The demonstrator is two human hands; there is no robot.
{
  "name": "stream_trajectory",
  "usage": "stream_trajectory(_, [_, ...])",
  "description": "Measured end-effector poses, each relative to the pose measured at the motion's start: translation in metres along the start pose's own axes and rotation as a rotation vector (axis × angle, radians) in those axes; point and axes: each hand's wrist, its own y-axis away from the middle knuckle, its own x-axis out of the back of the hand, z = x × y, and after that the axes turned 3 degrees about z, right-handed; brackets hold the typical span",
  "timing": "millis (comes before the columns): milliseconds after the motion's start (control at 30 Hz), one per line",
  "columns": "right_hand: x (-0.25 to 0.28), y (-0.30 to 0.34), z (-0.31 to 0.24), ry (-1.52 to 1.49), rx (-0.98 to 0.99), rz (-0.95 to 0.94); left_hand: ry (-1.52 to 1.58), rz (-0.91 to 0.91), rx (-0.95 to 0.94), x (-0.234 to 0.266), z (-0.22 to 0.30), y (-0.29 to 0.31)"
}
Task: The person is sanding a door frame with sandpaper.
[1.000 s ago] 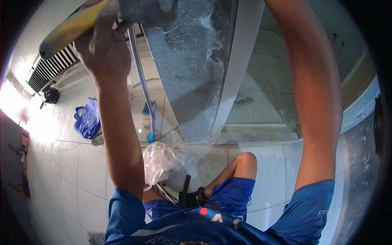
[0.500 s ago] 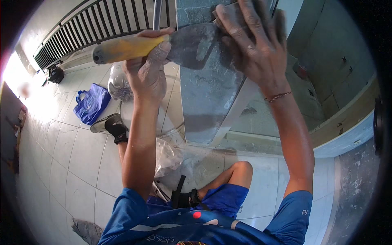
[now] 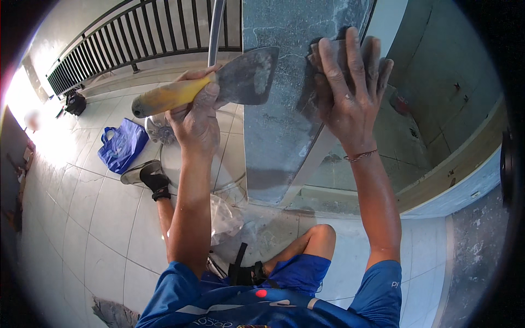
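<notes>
Two hands are working against one grey, plaster-streaked wall edge (image 3: 273,131) that is running from the top of the view down toward the tiled floor (image 3: 82,218). The left hand (image 3: 194,117) is wrapping its fingers tight around the yellow handle (image 3: 164,98) of a putty knife, whose grey blade (image 3: 246,79) is pointing to the right and lying just at the near side of that edge, its far corner seeming to touch the surface. The knife's long axis is lying almost level, tilted slightly up toward the blade, so it is crossing the upright run of the edge nearly at a right angle. The right hand (image 3: 350,98) is lying flat with fingers spread, pressing a dark pad or sponge (image 3: 317,82) against the same surface, just to the right of the blade tip and at much the same height; blade and pad are sitting close together, though whether they are touching cannot be told. Of the two, the right hand is sitting on the wall itself, while the left is staying off it by the length of the blade. Below, a blue bag (image 3: 123,145) is lying well apart on the floor, and a black railing (image 3: 126,38) is running along the far side.
</notes>
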Motion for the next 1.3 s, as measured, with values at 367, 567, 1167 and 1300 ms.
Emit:
stream_trajectory(367, [0.01, -0.015, 0.01, 0.058, -0.028, 0.023, 0.056, 0.053, 0.004, -0.02, -0.001, 0.003])
stream_trajectory(567, [0.005, 0.01, -0.012, -0.029, 0.003, -0.085, -0.012, 0.089, 0.027, -0.012, -0.014, 0.021])
stream_trajectory(1167, [0.005, 0.017, -0.012, -0.021, 0.065, -0.19, -0.03, 0.074, -0.002, -0.008, -0.009, 0.019])
stream_trajectory(1300, [0.007, -0.03, 0.013, 0.066, 0.054, -0.01, 0.013, 0.044, -0.06, -0.03, 0.004, -0.006])
